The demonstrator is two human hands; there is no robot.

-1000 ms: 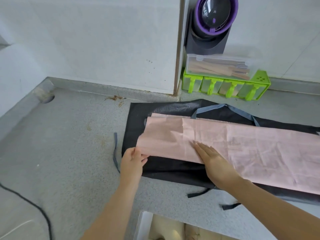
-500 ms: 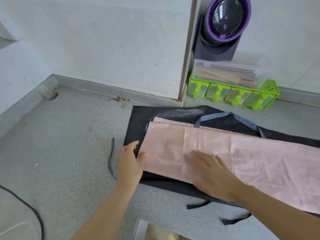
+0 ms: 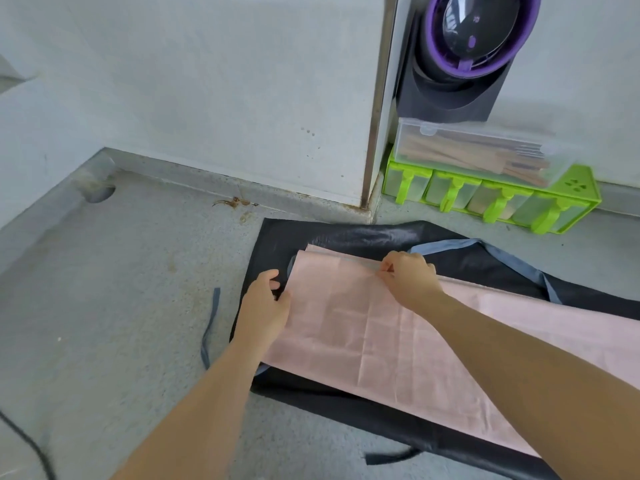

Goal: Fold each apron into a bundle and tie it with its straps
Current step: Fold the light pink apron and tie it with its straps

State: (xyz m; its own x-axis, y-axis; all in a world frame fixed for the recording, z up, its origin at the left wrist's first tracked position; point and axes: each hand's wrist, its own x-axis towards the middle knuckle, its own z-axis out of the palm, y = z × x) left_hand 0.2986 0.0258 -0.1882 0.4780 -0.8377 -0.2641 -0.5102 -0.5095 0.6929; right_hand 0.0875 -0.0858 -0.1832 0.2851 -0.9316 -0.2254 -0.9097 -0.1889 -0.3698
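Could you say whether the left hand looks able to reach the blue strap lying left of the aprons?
Probably yes: the blue strap lies uncovered on the counter beside the left hand, with nothing between them, though that hand must first release the edge of the pink apron.

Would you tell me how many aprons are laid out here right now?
2. The pink apron lies on top, its left end held by the left hand and right hand; the black apron lies spread beneath it. More could be hidden underneath.

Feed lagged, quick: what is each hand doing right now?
Left hand: grips the pink apron's left end.
Right hand: pinches its far edge.
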